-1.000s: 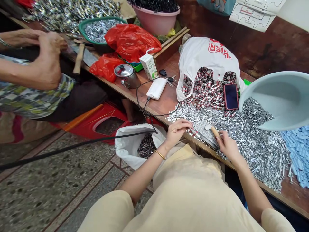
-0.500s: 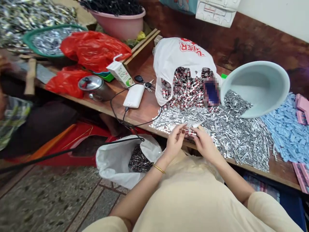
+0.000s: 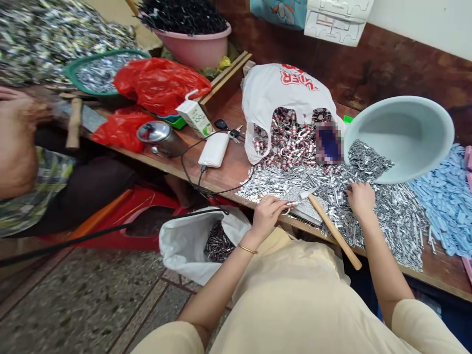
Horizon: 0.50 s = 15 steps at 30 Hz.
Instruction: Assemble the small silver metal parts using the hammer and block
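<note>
Between its fingertips, my left hand [image 3: 268,216] pinches a small red-and-silver metal piece [image 3: 291,204] above the front edge of the table. My right hand [image 3: 361,199] is at the heap of small silver metal parts [image 3: 383,221], its fingers curled down against them; whether they grip a part is too small to tell. Between my hands, a hammer with a wooden handle [image 3: 334,230] lies across a flat metal block [image 3: 308,211], its handle jutting past the table edge. Behind, a white plastic bag [image 3: 291,91] spills red-and-silver pieces [image 3: 295,142].
A tilted grey basin [image 3: 416,132] stands right of the bag, beside light blue pieces [image 3: 442,196]. To the left are a power bank [image 3: 214,149] with a cable, a drink carton [image 3: 195,118] and a metal cup [image 3: 162,137]. Another person's arm [image 3: 18,142] shows far left.
My right hand has left my left hand and moved right to the silver parts. The hammer handle, hidden before, now shows. The view has shifted slightly left.
</note>
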Each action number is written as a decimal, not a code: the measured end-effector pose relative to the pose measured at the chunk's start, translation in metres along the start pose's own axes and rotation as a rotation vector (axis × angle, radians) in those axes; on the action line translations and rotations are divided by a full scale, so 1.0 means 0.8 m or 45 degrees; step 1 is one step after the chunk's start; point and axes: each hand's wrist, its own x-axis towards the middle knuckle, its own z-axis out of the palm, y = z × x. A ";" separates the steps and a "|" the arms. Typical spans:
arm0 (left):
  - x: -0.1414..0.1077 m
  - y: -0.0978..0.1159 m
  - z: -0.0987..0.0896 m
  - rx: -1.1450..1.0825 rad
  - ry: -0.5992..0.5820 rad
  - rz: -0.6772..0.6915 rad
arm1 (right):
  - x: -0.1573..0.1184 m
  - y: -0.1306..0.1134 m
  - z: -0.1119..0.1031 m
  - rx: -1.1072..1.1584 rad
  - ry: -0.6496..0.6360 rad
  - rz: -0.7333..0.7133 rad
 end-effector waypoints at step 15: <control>0.001 0.013 -0.006 0.116 -0.288 -0.025 | -0.025 -0.034 -0.014 0.732 0.389 -0.163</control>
